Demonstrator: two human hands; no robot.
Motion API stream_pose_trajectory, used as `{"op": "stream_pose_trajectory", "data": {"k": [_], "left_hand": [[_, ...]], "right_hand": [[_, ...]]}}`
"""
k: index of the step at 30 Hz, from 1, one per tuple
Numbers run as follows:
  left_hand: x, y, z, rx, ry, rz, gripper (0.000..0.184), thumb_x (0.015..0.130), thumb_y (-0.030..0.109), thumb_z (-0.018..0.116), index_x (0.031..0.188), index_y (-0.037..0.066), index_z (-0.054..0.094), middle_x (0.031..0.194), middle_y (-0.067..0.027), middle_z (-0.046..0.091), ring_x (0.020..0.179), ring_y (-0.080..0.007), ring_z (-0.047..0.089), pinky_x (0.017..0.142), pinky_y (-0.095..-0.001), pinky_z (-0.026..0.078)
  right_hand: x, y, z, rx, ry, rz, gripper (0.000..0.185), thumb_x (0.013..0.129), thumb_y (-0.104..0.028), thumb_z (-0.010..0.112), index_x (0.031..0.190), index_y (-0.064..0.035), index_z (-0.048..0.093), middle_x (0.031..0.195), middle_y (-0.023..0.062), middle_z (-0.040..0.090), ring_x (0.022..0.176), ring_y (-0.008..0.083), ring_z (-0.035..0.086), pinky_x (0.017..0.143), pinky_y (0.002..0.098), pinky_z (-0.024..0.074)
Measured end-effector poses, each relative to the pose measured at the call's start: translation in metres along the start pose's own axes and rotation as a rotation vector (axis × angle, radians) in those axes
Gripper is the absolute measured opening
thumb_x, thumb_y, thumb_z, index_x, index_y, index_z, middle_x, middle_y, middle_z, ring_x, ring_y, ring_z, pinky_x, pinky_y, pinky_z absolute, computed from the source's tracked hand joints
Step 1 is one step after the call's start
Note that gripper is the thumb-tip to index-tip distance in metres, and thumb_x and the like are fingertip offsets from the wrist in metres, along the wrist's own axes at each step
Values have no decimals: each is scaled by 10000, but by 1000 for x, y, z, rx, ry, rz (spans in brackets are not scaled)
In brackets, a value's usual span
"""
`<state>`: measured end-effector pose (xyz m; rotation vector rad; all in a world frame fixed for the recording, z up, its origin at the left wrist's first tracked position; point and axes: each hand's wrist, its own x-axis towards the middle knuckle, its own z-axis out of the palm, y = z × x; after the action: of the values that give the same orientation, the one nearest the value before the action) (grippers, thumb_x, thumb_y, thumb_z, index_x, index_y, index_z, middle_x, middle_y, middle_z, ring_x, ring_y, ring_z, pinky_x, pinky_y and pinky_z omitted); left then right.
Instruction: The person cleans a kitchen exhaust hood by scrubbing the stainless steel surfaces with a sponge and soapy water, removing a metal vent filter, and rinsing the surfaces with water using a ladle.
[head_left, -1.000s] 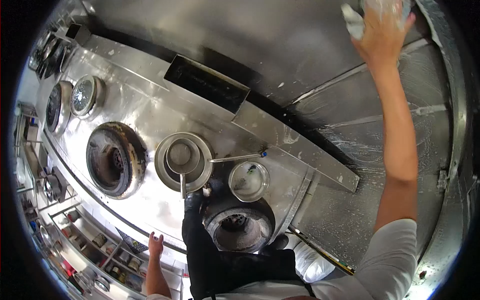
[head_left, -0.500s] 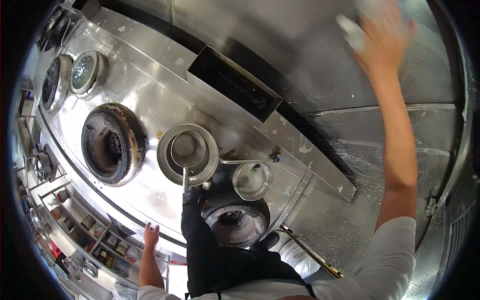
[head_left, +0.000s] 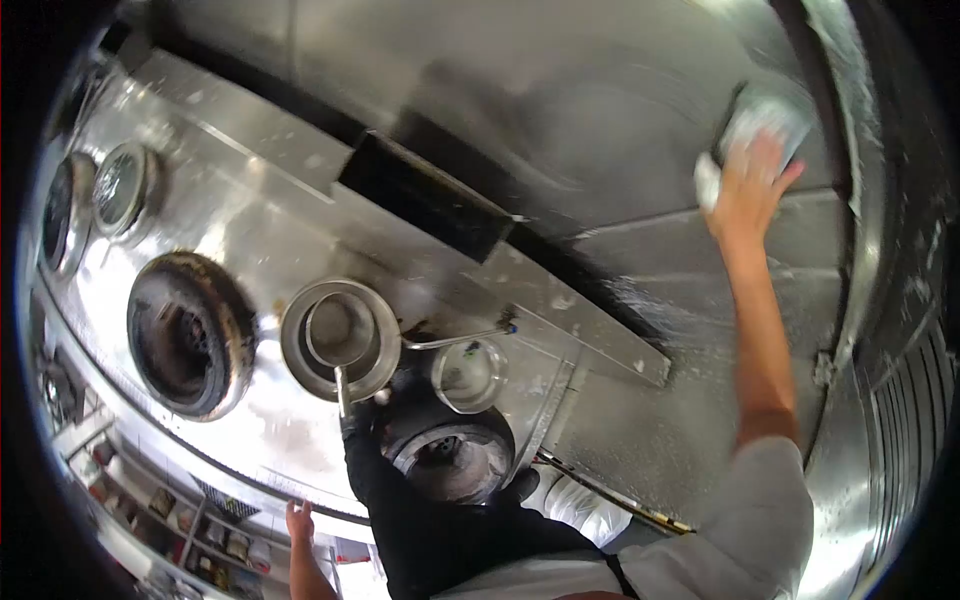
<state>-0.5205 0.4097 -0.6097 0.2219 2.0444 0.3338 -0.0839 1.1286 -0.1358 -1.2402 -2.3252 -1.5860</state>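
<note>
High on the right, my right hand [head_left: 750,190] is pressed against the stainless steel wall panel [head_left: 620,110], its fingers over a wet-looking whitish cloth [head_left: 765,120]. Motion blurs the cloth, and a pale piece sticks out beside the hand. Streaks of suds mark the panel around it. My left hand [head_left: 299,522] is low on the left, near the front edge of the steel cooking range [head_left: 290,440]. Its fingers are small in view but look apart, with nothing visible in them.
A long-handled ladle [head_left: 340,330] sits inside a round metal pot [head_left: 292,340]. Beside it are a thin tap pipe [head_left: 460,340] and a clear bowl [head_left: 470,378]. Blackened wok burners [head_left: 190,335] line the range. A dark open trough [head_left: 425,195] runs below the panel. Shelves [head_left: 190,530] hold containers.
My right hand has moved the cloth down the wall panel. The view has shifted, so the range appears farther left. My left hand stays near the range's edge.
</note>
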Motion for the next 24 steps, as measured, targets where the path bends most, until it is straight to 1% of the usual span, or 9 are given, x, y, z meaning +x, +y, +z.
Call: {"op": "stream_pose_trajectory", "data": {"k": [2, 4, 6, 9, 14, 18, 20, 21, 24], "left_hand": [[-11, 26, -2, 189, -5, 5, 596, 841, 249, 648, 1284, -86, 434, 1142, -258, 586, 1050, -309, 574, 893, -374, 450], [-1, 42, 5, 304, 5, 93, 594, 843, 272, 648, 1278, -75, 441, 1076, -240, 610, 980, -301, 591, 853, -375, 466], [32, 27, 27, -48, -29, 66, 580, 854, 283, 638, 1281, -56, 443, 1023, -226, 628, 911, -272, 601, 811, -360, 480], [13, 85, 24, -81, -152, 46, 602, 870, 294, 623, 1327, -34, 409, 1046, -226, 629, 922, -260, 608, 796, -355, 481], [26, 85, 19, 92, -123, 81, 597, 860, 283, 632, 1324, -28, 419, 1072, -244, 629, 965, -279, 612, 839, -358, 470], [12, 94, 11, 8, -118, 101, 598, 848, 275, 642, 1332, -1, 423, 1067, -225, 642, 978, -278, 611, 847, -353, 468], [8, 98, 4, 52, -114, 88, 588, 842, 262, 644, 1307, -32, 435, 1046, -221, 647, 973, -283, 614, 847, -363, 472], [14, 88, 2, 93, -104, 98, 580, 841, 252, 642, 1297, -44, 440, 1033, -217, 650, 969, -287, 615, 846, -369, 474], [11, 129, 11, 159, 86, 362, 545, 835, 190, 632, 1281, -59, 440, 1148, -245, 584, 1030, -308, 589, 860, -386, 477]], "right_hand": [[26, -19, -2, 129, 143, 221, 656, 816, -399, 597, 1337, -31, 441, 1439, 248, 321, 1365, 422, 235, 1035, 708, 76], [9, -62, -4, 201, -310, 28, 698, 784, -409, 594, 1369, -76, 412, 1422, 231, 344, 1374, 404, 232, 1044, 704, 83], [-55, -91, 53, 391, -194, -154, 632, 795, -395, 585, 1344, -110, 451, 1403, 216, 375, 1353, 389, 277, 1027, 722, 90], [-9, -41, 1, 299, 129, 259, 474, 812, -379, 590, 1221, -144, 541, 1329, 137, 483, 1283, 331, 396, 971, 750, 159], [-52, -71, 42, 243, -167, -86, 558, 793, -410, 611, 1282, -164, 501, 1320, 87, 488, 1282, 348, 380, 959, 746, 182], [-43, -56, 21, 145, -281, -57, 611, 809, -438, 596, 1340, -170, 456, 1365, 123, 444, 1307, 362, 340, 977, 740, 165], [8, -35, -1, 285, -33, 331, 666, 851, -462, 550, 1404, -129, 385, 1492, 184, 273, 1396, 367, 204, 1031, 708, 81], [36, -30, 9, 247, 264, 355, 682, 851, -462, 553, 1411, -116, 378, 1513, 182, 229, 1402, 375, 181, 1021, 708, 83], [136, -66, -44, 240, 207, 106, 618, 837, -466, 557, 1285, -53, 456, 1342, 185, 405, 1362, 336, 265, 1064, 605, 192]]}}
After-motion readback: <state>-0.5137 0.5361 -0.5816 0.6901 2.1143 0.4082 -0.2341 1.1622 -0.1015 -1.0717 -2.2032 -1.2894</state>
